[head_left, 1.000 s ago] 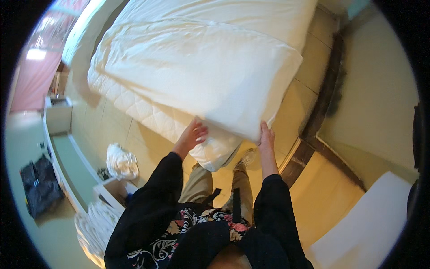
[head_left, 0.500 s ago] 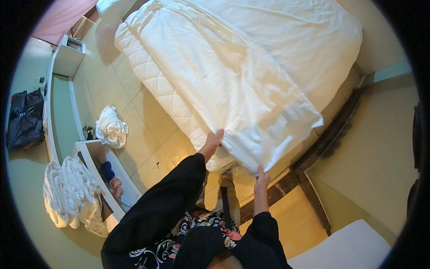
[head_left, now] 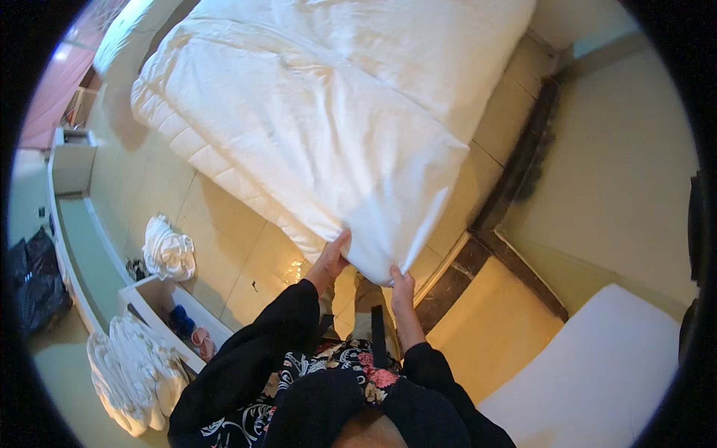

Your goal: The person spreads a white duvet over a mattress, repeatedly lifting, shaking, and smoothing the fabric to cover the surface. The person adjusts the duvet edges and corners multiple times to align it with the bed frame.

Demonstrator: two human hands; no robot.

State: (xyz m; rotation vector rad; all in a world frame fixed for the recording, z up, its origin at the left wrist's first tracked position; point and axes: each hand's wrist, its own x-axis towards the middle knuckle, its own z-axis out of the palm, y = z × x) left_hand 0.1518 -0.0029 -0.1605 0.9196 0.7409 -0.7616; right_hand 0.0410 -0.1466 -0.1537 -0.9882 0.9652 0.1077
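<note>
A white bed sheet (head_left: 299,134) spreads over the near half of the bed, its end pulled out toward me. My left hand (head_left: 330,261) grips the sheet's edge at the near corner of the bed. A little to the right, my right hand (head_left: 402,287) pinches the same edge, and the cloth is drawn taut between the two. Under the sheet, a white quilted mattress pad (head_left: 216,168) shows along the bed's left side. Creases run from my hands up across the cloth.
A crumpled white cloth (head_left: 168,249) lies on the tiled floor to the left. Beside it stands an open white cubby (head_left: 160,295) with slippers (head_left: 202,342) inside. Folded white linens (head_left: 134,369) are piled near it, and a black plastic bag (head_left: 36,280) is at far left. A white panel (head_left: 590,373) is at lower right.
The view has shifted, so the bed now sits further left and higher. Both hands keep their hold on the sheet; its end now hangs smoother and straighter, and my hands are slightly closer together.
</note>
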